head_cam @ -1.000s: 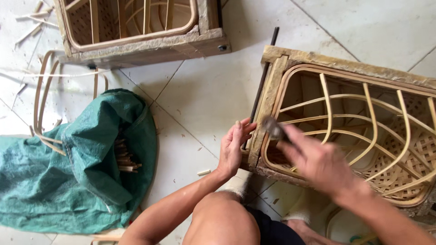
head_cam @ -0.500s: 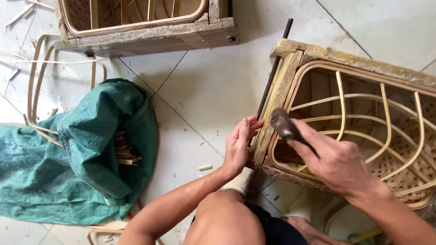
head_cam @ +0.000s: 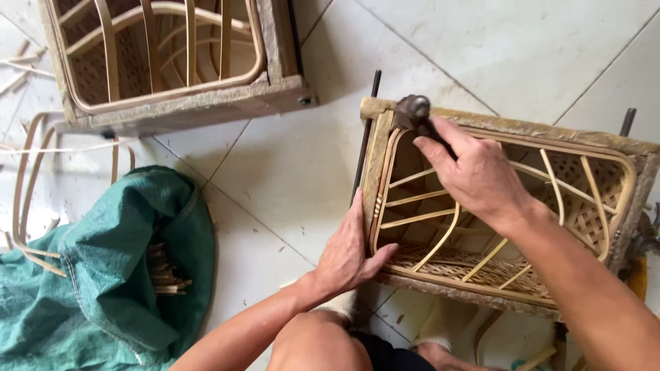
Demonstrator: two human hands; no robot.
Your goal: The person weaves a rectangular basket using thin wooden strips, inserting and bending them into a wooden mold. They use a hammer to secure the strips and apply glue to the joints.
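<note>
Seen from above, a pale tiled floor [head_cam: 289,158] fills the view. At the right sits the largest item, a rectangular wooden frame [head_cam: 502,127] with a half-woven rattan basket [head_cam: 481,227] fitted inside it, its curved cane ribs fanning across an open weave bottom. A second wooden frame with a rattan basket [head_cam: 172,62] lies at the top left, well apart from the first. At the lower left a crumpled green sack [head_cam: 103,275] spreads over the floor, with a bundle of short cane sticks [head_cam: 165,271] poking from its folds. Loose bent cane strips [head_cam: 27,178] lie beside the sack at the far left.

The person's right hand [head_cam: 481,172] reaches over the near frame, its fingers closed around the handle of a small hammer [head_cam: 412,110]. The hammer's dark metal head rests at the frame's upper left corner, touching or just above the wood; which one cannot be told. The left hand [head_cam: 350,251] lies flat against the frame's left side, fingers straight and together, thumb hooked over the lower left corner, gripping nothing else. A thin dark metal rod [head_cam: 364,137] runs along the frame's left edge, just above that hand. The person's bare knee [head_cam: 316,343] shows at the bottom.
</note>
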